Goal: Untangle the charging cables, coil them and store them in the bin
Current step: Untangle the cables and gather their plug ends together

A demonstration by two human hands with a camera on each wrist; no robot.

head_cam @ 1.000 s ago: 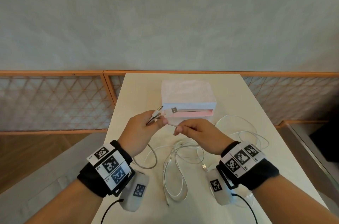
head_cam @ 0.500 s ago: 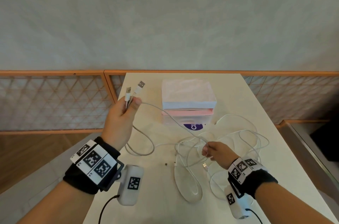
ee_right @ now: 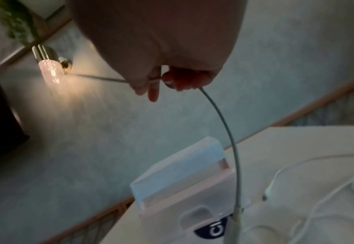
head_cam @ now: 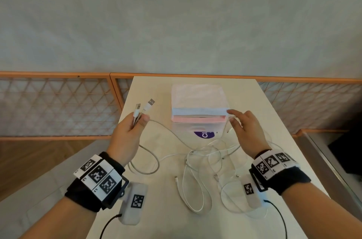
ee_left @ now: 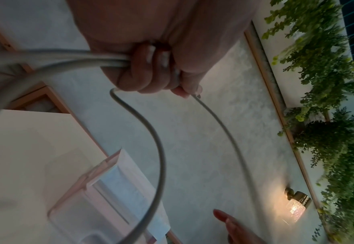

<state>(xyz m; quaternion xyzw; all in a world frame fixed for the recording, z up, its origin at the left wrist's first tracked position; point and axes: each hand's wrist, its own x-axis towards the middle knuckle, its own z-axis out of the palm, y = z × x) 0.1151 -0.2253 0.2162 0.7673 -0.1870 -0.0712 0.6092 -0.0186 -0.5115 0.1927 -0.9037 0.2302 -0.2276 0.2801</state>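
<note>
Held up over the table's left side, my left hand (head_cam: pixel 140 121) grips two white cables just below their USB plugs (head_cam: pixel 145 104), which point upward. The left wrist view shows its fingers (ee_left: pixel 150 74) curled round both cords. My right hand (head_cam: pixel 233 117) is raised by the right front corner of the bin (head_cam: pixel 197 119), a translucent box with a pink rim and a pale lid. In the right wrist view the right hand (ee_right: pixel 163 80) pinches a thin white cable (ee_right: pixel 230 135) that hangs down to the table. The remaining cables (head_cam: pixel 205 160) lie tangled on the table in front of the bin.
The white table (head_cam: pixel 156 209) is narrow, with its left and right edges close to my arms. An orange lattice railing (head_cam: pixel 58 105) runs behind it and on both sides. A lit wall lamp (ee_right: pixel 50 66) and green plants (ee_left: pixel 328 115) are on the wall.
My right hand rose from the tangle on the table to the bin's right front corner, lifting a cable strand. My left hand still holds the two plugs at the left.
</note>
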